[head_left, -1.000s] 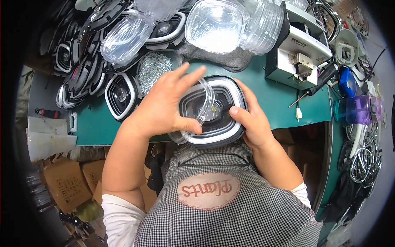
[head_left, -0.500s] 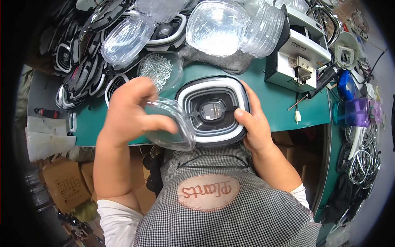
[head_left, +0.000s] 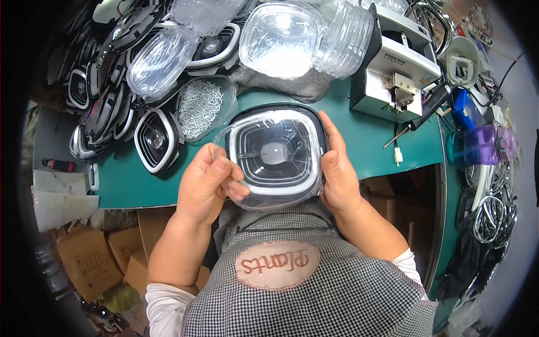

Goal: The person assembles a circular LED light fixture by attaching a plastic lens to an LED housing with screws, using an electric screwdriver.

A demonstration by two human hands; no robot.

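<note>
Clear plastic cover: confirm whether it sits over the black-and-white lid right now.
Yes, the clear plastic cover lies over the black-and-white lid, with the left hand and right hand gripping both sides.

The clear plastic cover (head_left: 276,160), held off to the left of the black lid (head_left: 279,112) half a second ago, now sits over the lid between both hands. The left hand (head_left: 209,182) moves in from the left edge to pinch the cover's near-left rim. The right hand (head_left: 336,174) shifts slightly along the right side.

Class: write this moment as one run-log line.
left hand: grips clear cover's left edge | right hand: steadies right side | clear cover: lies over black-and-white lid | screws: in dish beside
</note>
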